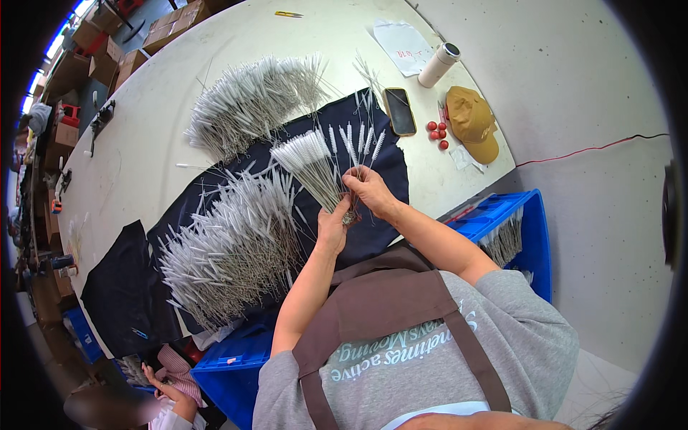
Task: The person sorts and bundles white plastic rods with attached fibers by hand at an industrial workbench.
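Observation:
My left hand (332, 228) is closed round the wire handles of a fanned bundle of thin straw brushes (304, 159), their white bristle heads pointing away from me. Just right of it, my right hand (370, 192) has its fingers pinched on the wire ends of a few separate brushes (351, 143). The two hands nearly meet above a dark cloth (389, 168). A large heap of similar brushes (233, 247) lies left of my hands. Farther off rests a second heap (254, 100). My fingers partly hide the handle ends.
Right of the cloth are a phone (400, 112), red balls (441, 135), a tan cap (471, 122) and a bottle (438, 66). Blue crates stand by the table's near edge, right (539, 240) and left (226, 380). Another person's arm (175, 401) shows at lower left.

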### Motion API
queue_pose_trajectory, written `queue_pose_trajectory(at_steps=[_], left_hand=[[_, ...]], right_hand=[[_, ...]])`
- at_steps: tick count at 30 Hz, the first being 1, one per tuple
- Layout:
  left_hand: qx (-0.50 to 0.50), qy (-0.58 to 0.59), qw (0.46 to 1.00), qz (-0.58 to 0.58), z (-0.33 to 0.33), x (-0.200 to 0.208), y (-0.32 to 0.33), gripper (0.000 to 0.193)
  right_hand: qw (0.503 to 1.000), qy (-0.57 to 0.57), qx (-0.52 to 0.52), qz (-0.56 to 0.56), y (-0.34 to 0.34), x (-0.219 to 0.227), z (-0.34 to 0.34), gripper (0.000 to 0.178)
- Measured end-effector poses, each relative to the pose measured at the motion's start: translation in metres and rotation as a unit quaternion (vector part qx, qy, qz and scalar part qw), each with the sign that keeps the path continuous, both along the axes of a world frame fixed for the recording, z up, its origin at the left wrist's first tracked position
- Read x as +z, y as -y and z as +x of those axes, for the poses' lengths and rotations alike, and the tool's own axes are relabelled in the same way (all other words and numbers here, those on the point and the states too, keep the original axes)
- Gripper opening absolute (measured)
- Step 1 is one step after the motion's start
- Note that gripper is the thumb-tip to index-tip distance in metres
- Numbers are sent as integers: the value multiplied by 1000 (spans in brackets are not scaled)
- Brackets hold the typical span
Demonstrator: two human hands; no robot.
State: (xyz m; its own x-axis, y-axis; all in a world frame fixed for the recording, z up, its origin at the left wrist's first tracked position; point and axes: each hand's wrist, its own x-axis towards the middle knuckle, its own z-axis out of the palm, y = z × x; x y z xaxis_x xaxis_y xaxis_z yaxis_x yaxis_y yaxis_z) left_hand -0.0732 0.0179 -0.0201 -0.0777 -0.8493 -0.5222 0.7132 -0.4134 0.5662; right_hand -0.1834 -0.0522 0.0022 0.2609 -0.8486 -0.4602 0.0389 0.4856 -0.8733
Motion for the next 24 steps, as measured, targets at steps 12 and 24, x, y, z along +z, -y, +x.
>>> queue_pose_trajectory(at_steps=[12,24], left_hand=[[40,3,999,-5,4,-4,2,24],[46,22,999,-6,48,-1,-12,30]], right_hand=[[996,11,-68,-49,0,-10,1,16],[953,-271,77,-112,-2,-38,1,28]])
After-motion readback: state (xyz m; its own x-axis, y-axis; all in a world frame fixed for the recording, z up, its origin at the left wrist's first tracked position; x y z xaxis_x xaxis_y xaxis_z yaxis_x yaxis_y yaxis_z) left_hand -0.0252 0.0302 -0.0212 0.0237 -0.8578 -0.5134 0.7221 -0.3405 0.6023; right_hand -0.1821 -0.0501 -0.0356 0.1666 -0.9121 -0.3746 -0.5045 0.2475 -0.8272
